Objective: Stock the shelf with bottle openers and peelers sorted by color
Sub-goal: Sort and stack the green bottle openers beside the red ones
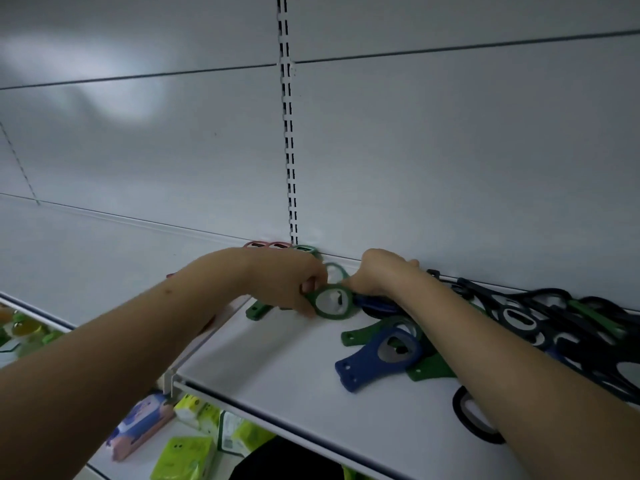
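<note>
A green bottle opener sits at the back of the white shelf, its round head showing between the two hands. The left hand has its fingers curled round the opener's left rim, gripping it, with the handle end poking out beneath the palm. The right hand comes in from the other side, its fingers bent down onto a dark blue opener just right of the green one; whether it truly grips that one I cannot tell. Nearer the front lies a blue bottle opener over green ones, and a tangled pile of dark openers spreads to the right. Pink pieces rest against the back wall.
</note>
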